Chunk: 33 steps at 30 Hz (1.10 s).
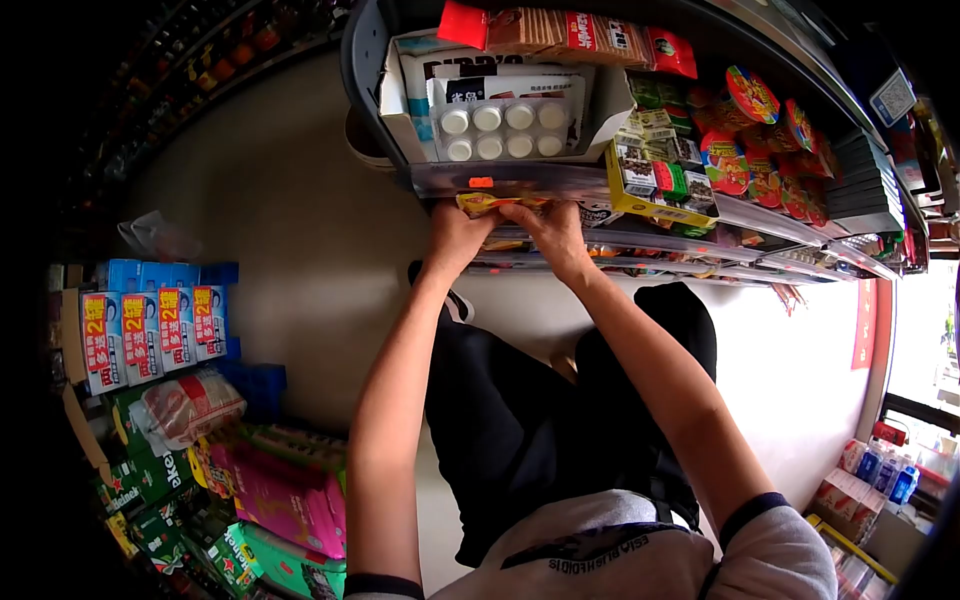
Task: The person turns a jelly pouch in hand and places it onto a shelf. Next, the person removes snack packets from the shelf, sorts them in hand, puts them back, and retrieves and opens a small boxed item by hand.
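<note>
Both hands are at the shelf just under the top shelf's front edge. My left hand [462,236] is closed on the left end of a yellow packet [484,203]. The fingers of my right hand [548,232] are closed on the same packet farther right. An orange tag [481,183] is on the shelf edge [520,180] above them. Over that edge stands a white box [398,105] with flat packs and a blister pack of round white pieces [503,130]. A yellow carton of small boxes [660,195] lies right of my hands.
Red cup-shaped packages [725,163] fill the shelf at the right. Lower shelves [690,268] hold more packets. Blue and white cartons [150,330], pink packages [285,495] and green boxes [160,535] stand at the left. Bottles [886,470] stand at the lower right.
</note>
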Available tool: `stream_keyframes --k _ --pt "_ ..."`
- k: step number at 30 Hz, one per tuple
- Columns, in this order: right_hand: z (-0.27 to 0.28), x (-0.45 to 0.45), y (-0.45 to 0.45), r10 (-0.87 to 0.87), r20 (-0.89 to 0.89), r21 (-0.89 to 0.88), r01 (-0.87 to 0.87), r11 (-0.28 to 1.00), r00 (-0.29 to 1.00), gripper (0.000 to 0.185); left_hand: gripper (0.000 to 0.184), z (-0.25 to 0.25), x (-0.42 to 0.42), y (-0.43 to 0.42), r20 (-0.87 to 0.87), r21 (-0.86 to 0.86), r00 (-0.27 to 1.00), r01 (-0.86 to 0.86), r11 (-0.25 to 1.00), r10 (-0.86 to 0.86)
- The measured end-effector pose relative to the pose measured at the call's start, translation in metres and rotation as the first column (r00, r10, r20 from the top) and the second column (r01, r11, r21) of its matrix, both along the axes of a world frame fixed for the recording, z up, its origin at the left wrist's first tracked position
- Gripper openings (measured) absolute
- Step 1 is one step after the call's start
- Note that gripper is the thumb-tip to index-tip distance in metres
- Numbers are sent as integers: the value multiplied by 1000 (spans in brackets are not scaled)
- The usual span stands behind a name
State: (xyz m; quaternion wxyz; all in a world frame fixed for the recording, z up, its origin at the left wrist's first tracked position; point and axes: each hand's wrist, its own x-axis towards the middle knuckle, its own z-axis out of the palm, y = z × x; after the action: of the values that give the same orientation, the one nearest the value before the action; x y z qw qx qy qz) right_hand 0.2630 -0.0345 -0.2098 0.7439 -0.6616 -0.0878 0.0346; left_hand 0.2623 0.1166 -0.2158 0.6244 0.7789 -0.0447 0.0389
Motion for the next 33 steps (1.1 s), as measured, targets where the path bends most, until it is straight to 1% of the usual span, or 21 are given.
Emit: stream_keyframes --k 1,4,5,7,8,11,12,15,17,19,20,21,22,23,24,25,26,27,29,31,33 --pt "-2 1 2 -11 40 24 10 1000 999 33 27 -4 1 0 18 -30 1000 -2 1000 2" --pt "-2 -6 -4 38 -77 -140 -49 989 996 36 35 -8 -15 -2 25 -11 994 -103 995 103" --pt "-2 -10 -5 47 -15 -123 -49 991 999 37 37 -4 -24 -9 115 -2 979 -167 986 166" --pt "-13 -19 -9 66 110 -92 -56 994 992 40 38 -21 -32 -8 166 -74 976 -129 989 140" --pt "-21 -22 -10 31 119 -150 -13 989 992 41 40 -31 -34 -8 227 11 957 -189 982 182" --pt "-23 -33 -18 76 169 -311 -20 950 983 44 41 -18 -42 -11 304 84 934 -220 972 186" --pt "-16 -40 -19 78 65 -299 -55 953 995 45 38 -18 -45 -11 364 112 918 -208 972 154" --pt "-16 -51 -23 147 428 -328 1 945 892 45 34 -15 -61 -12 445 187 894 -156 970 58" --pt "-18 -59 -25 144 422 -312 -6 950 895 44 30 -10 -73 -17 491 196 868 -192 961 73" --pt "-6 -66 -28 162 459 -325 -4 946 874 43 32 -9 -84 -21 457 143 880 -221 965 133" --pt "3 -72 -33 183 488 -409 38 912 854 43 34 -5 -95 -17 450 220 886 -228 949 109" --pt "14 -77 -39 228 448 -461 4 887 864 44 37 7 -107 -15 445 294 892 -234 927 84" --pt "25 -85 -46 272 407 -511 -30 859 872 45 36 10 -121 -20 273 123 957 -131 984 93" --pt "35 -94 -52 315 359 -559 -68 827 878 45 35 14 -136 -25 92 -100 991 -88 991 97" --pt "46 -105 -55 314 316 -560 -91 824 895 47 35 17 -151 -30 -81 -304 992 -119 945 99" --pt "52 -119 -54 285 141 -432 -200 879 948 42 33 31 -162 -33 -37 -375 999 -31 927 19" --pt "60 -134 -55 257 -75 -321 -267 909 964 41 34 40 -180 -41 -147 -554 988 -113 825 36" --pt "68 -146 -54 242 -290 -197 -305 932 926 41 38 48 -194 -50 -268 -630 962 -207 749 41" --pt "69 -169 -54 240 -392 -1 -261 965 888 37 45 42 -221 -67 -359 -764 933 -311 565 28" --pt "59 -189 -61 171 -357 -21 -191 981 918 35 51 44 -244 -77 -427 -789 903 -349 505 -43" --pt "64 -205 -71 212 -279 -195 -271 942 937 37 53 45 -264 -79 -397 -751 910 -247 612 -119"
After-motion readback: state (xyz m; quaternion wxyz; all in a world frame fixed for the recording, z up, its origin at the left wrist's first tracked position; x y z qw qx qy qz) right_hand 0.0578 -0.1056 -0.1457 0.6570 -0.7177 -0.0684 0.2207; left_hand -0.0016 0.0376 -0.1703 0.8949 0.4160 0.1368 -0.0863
